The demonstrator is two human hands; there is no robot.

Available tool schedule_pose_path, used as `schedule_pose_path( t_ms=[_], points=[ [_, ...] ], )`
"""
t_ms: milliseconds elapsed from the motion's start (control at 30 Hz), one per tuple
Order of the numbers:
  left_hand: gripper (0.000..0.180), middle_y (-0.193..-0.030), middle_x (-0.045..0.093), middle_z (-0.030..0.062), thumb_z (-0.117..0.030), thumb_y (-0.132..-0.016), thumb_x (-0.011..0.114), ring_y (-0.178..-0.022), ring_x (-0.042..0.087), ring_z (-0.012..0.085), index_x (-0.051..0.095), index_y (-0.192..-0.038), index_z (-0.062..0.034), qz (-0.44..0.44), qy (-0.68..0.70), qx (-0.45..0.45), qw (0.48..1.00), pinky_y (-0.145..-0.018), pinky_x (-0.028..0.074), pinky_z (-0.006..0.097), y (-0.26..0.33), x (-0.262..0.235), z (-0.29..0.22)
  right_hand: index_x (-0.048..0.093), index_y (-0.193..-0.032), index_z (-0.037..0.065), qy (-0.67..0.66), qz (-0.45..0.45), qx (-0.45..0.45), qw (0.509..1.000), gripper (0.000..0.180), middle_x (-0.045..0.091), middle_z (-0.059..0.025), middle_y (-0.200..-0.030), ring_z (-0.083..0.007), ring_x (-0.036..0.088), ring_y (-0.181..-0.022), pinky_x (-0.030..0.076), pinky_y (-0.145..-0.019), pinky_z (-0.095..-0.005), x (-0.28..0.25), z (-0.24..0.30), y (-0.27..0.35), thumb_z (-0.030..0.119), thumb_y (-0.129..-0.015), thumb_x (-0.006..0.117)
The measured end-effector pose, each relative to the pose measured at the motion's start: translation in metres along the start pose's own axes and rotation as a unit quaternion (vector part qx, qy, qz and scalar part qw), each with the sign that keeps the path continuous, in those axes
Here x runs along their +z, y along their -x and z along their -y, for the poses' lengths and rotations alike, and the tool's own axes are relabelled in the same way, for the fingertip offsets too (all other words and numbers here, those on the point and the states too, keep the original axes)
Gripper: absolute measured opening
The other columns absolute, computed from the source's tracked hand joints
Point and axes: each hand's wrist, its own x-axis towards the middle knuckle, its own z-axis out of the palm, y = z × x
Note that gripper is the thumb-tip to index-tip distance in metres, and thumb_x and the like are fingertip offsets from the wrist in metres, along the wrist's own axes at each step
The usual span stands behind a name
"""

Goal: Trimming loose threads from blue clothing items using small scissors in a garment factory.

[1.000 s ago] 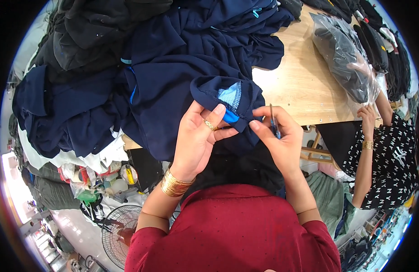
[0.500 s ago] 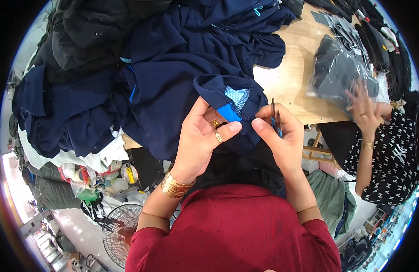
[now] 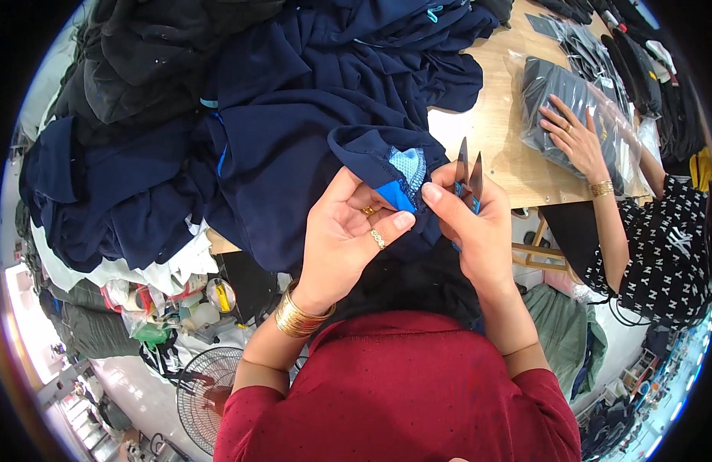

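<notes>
A navy garment (image 3: pixel 294 165) spreads over the table, one edge of it lifted and turned back. That edge shows a bright blue strip and a light blue mesh patch (image 3: pixel 407 165) with overlocked seams. My left hand (image 3: pixel 348 223) pinches the turned edge between thumb and fingers. At the other side of the patch, my right hand (image 3: pixel 475 219) grips the cloth between thumb and forefinger. Small thread snips (image 3: pixel 469 173) are tucked in the same right hand, their dark blades pointing up and apart, with blue handles partly hidden by the fingers.
More dark garments (image 3: pixel 163 54) heap at the left and back of the wooden table (image 3: pixel 502 100). At right, a co-worker's hand (image 3: pixel 575 142) lies on a clear-bagged dark garment (image 3: pixel 544 85). A fan (image 3: pixel 206 385) stands on the floor at lower left.
My right hand has shifted slightly, and the snips' blades now show wider apart. More of the mesh patch is exposed. The co-worker's hand has settled on the bag, which has moved.
</notes>
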Motion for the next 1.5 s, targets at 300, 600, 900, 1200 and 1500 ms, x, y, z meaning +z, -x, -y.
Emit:
schedule_pose_path(
  t_ms=[300,600,900,1200,1500],
  points=[
    [0.05,-0.106,0.058,0.0074,0.006,-0.078,0.062,-0.095,0.055,0.0128,0.042,-0.123,0.0009,0.007,0.007,-0.009,1.0,-0.084,0.044,0.027,-0.003,-0.004,0.004,0.058,-0.082,0.002,0.003,-0.007,0.008,1.0,0.01,0.055,0.0036,-0.075,-0.0024,0.046,-0.065,0.038,-0.059,-0.0177,0.001,-0.005,0.0,0.008,-0.081,0.065],
    [0.051,-0.105,0.058,0.0092,0.007,-0.077,0.062,-0.093,0.057,0.0149,0.041,-0.122,-0.0011,-0.039,0.034,-0.038,0.998,-0.083,0.047,0.03,-0.012,0.009,0.005,0.065,-0.095,0.008,0.396,-0.053,-0.361,0.843,0.029,0.059,-0.0065,-0.085,-0.0156,0.059,-0.059,0.048,-0.052,-0.0254,-0.013,-0.011,0.008,0.002,-0.067,0.074],
    [0.039,-0.091,0.061,0.0087,0.004,-0.078,0.063,-0.083,0.06,0.0172,0.044,-0.112,0.0,0.006,-0.14,-0.091,0.986,-0.078,0.049,0.029,-0.008,-0.012,0.006,0.061,-0.087,0.004,0.358,-0.025,-0.286,0.888,0.027,0.055,-0.0047,-0.079,-0.0189,0.058,-0.064,0.046,-0.055,-0.0261,-0.035,-0.011,0.015,-0.004,-0.063,0.068],
    [0.053,-0.094,0.063,0.0125,-0.002,-0.067,0.067,-0.092,0.063,0.0221,0.048,-0.116,-0.0025,0.15,-0.467,0.074,0.868,-0.087,0.043,0.029,-0.017,0.023,-0.012,0.059,-0.083,0.003,0.2,0.05,-0.343,0.916,0.023,0.056,-0.0073,-0.077,-0.0185,0.056,-0.065,0.043,-0.057,-0.0255,-0.019,0.02,0.004,-0.005,-0.063,0.068],
    [0.014,-0.073,0.06,0.0116,-0.012,-0.086,0.057,-0.066,0.06,0.0283,0.053,-0.094,-0.0012,0.162,-0.516,0.076,0.838,-0.06,0.045,0.032,-0.036,0.003,0.0,0.061,-0.082,0.003,0.066,0.004,-0.129,0.989,0.012,0.056,0.0024,-0.07,-0.0032,0.047,-0.062,0.036,-0.055,-0.0184,-0.037,0.014,-0.019,0.01,-0.077,0.069]
  ],
)
